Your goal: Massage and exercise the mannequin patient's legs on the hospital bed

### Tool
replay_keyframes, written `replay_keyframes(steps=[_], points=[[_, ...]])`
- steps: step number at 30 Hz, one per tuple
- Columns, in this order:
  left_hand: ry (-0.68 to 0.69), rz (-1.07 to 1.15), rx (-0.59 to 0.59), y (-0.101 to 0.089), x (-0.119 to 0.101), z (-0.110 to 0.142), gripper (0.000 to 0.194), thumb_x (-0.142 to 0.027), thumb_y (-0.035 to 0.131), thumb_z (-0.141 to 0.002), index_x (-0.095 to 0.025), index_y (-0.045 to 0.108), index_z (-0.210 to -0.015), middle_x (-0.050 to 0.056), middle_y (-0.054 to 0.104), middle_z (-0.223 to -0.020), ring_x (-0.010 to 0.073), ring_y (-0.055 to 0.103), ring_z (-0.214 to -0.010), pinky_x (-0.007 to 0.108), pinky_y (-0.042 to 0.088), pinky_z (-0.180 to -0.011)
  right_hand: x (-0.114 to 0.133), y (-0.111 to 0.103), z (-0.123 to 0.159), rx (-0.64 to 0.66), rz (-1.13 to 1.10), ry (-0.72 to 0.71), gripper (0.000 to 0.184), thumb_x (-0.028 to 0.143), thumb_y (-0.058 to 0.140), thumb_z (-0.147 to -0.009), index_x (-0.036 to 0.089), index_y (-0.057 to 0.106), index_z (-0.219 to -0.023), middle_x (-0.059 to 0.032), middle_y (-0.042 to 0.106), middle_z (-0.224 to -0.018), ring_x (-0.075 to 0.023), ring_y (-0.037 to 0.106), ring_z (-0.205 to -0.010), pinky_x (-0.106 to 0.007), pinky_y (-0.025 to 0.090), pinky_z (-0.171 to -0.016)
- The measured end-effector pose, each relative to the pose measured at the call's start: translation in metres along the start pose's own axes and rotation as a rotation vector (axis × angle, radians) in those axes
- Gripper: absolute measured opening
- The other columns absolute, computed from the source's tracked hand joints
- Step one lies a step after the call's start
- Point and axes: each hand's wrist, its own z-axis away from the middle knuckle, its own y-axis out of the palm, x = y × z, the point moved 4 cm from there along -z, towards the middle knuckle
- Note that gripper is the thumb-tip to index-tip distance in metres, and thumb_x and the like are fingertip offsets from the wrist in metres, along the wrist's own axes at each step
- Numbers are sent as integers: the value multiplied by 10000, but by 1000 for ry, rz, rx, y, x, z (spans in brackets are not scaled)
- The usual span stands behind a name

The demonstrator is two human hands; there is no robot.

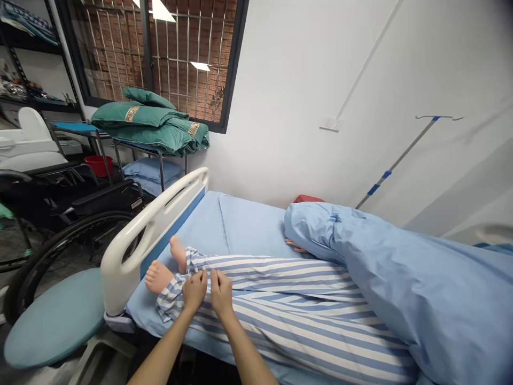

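Observation:
A figure in blue-and-white striped trousers (288,315) lies on the bed, with bare feet (158,277) toward the footboard. My left hand (194,290) and my right hand (222,291) are side by side over the nearer lower leg, just above the ankle. Both are closed, knuckles up, on the trouser cloth; their fingertips and the gripped fold are mostly hidden. A light-blue quilt (385,272) is folded back over the figure's upper part. From under its edge show the fingers of the figure's hand (295,246).
A white footboard (116,267) closes the bed's left end. Beside it are a round teal seat (56,321) and a wheelchair (80,214). Green cushions (148,123) lie stacked on a rack below the barred window. An IV pole (395,163) leans at the far right.

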Motion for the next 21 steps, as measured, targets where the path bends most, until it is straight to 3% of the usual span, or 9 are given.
replay_keyframes(steps=[2, 5, 9, 15, 18, 21], points=[[21, -16, 29, 2, 3, -1, 331, -300, 317, -879, -187, 628, -878, 70, 676, -852, 173, 580, -779, 259, 310, -640, 4, 23, 0, 15, -47, 29, 390, 362, 347, -883, 179, 419, -546, 42, 418, -497, -92, 384, -493, -224, 253, -501], [42, -29, 65, 6, 7, -2, 292, -272, 342, -872, -180, 618, -885, 67, 675, -855, 170, 581, -788, 257, 318, -651, -13, 39, 3, -42, -39, 117, 392, 361, 346, -878, 177, 461, -552, 23, 479, -508, -104, 418, -503, -225, 267, -505], [32, 3, 51, 8, 9, -3, 301, -360, 361, -866, -192, 603, -806, 53, 670, -777, 161, 573, -728, 250, 298, -616, -39, 41, 9, -110, 19, 178, 390, 362, 349, -870, 179, 489, -555, 2, 526, -519, -122, 447, -517, -231, 280, -517], [27, 213, 11, 5, 11, -7, 296, -333, 377, -843, -181, 552, -660, 26, 612, -658, 119, 509, -636, 225, 288, -593, -37, 43, 8, -92, 67, 198, 428, 385, 313, -887, 182, 544, -590, -27, 593, -578, -137, 494, -553, -238, 288, -535], [10, 409, -13, -5, 7, -12, 345, -362, 381, -823, -174, 458, -544, -15, 507, -535, 98, 445, -556, 212, 294, -556, -35, 44, 7, -103, 79, 219, 445, 394, 291, -893, 187, 540, -587, -29, 597, -582, -143, 493, -556, -245, 284, -535], [7, 616, -111, -21, -2, -15, 381, -410, 385, -803, -187, 358, -495, -47, 366, -458, 84, 366, -499, 207, 294, -512, -37, 42, 5, -130, 73, 226, 463, 403, 278, -890, 192, 493, -539, -12, 550, -525, -139, 454, -525, -248, 266, -513]])
